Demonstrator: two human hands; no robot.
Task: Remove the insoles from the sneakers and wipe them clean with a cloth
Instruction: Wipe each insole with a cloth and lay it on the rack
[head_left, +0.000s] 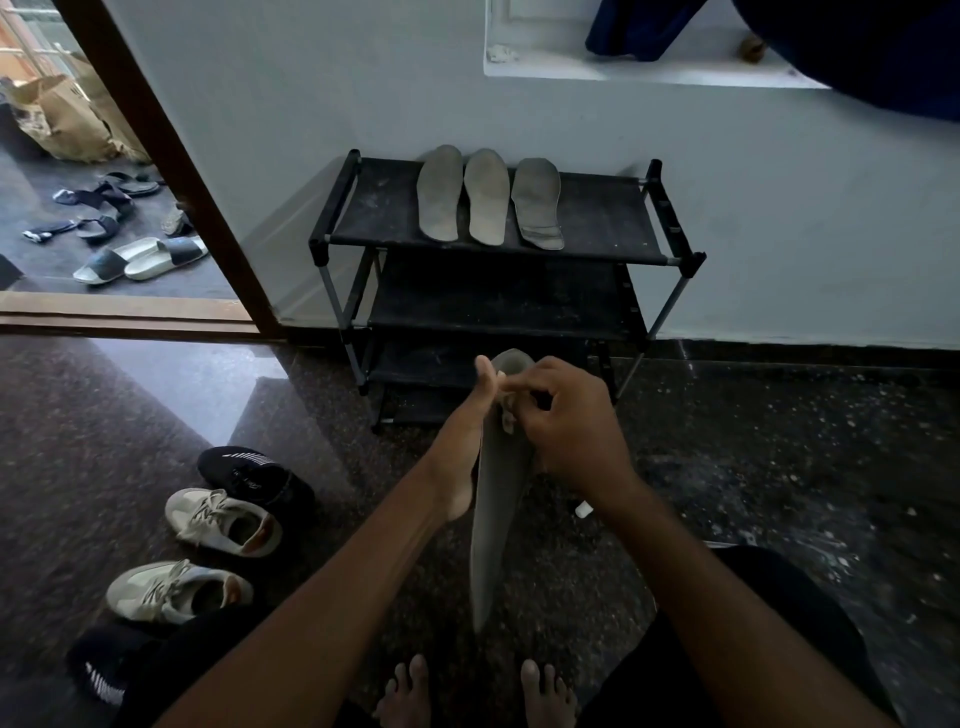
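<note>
Person seated on the dark speckled stone floor (753, 467), wiping the last of four insoles. The left hand (465, 447) holds a flat grey insole (498, 519) upright in front of the knees, its thumb lying along the insole's left edge; the fingers are hidden behind it, so the far side of that grip cannot be seen. The right hand (566, 421) has its fingers curled, and its grip pinches a pale crumpled cloth (508, 415) against the upper face of the same insole. Three grey insoles (487, 197) lie side by side, just beside one another, on the top shelf of the black fabric-shelved shoe rack (384, 208) by the wall. Two beige laced sneakers (223, 522) and two black knit sneakers (254, 480) sit on the floor at the person's left. With four shoes and four insoles out, removal appears complete. Whether the three on the rack are wiped cannot be told, since their surfaces look dull and marked. The lower part of the held insole seems to remain to be wiped, after which it would join the others.
</note>
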